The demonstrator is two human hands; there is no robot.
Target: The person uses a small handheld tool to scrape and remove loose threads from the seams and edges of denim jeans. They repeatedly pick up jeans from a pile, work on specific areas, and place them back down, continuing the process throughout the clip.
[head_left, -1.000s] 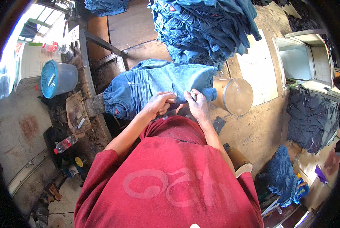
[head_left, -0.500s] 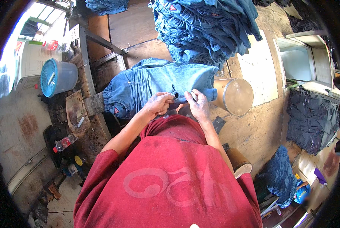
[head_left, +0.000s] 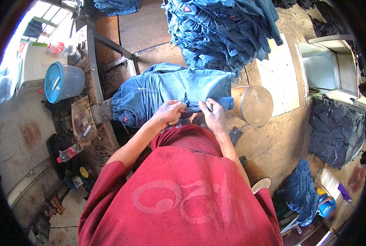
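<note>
Light blue denim jeans (head_left: 158,88) with a gathered elastic waist lie lengthwise in front of me. They are pulled over a narrow board that juts in from the bench at the left. My left hand (head_left: 169,113) is closed in a pinch on the jeans' near edge, close to a small dark fold. A little to its right, my right hand (head_left: 214,116) is closed at the same edge. Between its thumb and fingers sits a small pale greyish thing, too small to name. The fingers partly hide the cloth there.
A tall pile of blue denim garments (head_left: 219,35) rises beyond the jeans. A round drum (head_left: 254,105) stands to their right. A lidded bucket (head_left: 68,82) and a bottle (head_left: 70,153) are at the left. Dark garments (head_left: 336,131) and more denim (head_left: 299,190) lie at the right.
My left hand has shifted slightly, and the strip of cloth stretched between my hands now sits lower and looser. A dark fold shows more plainly beside the left fingers. The jeans stay in place.
</note>
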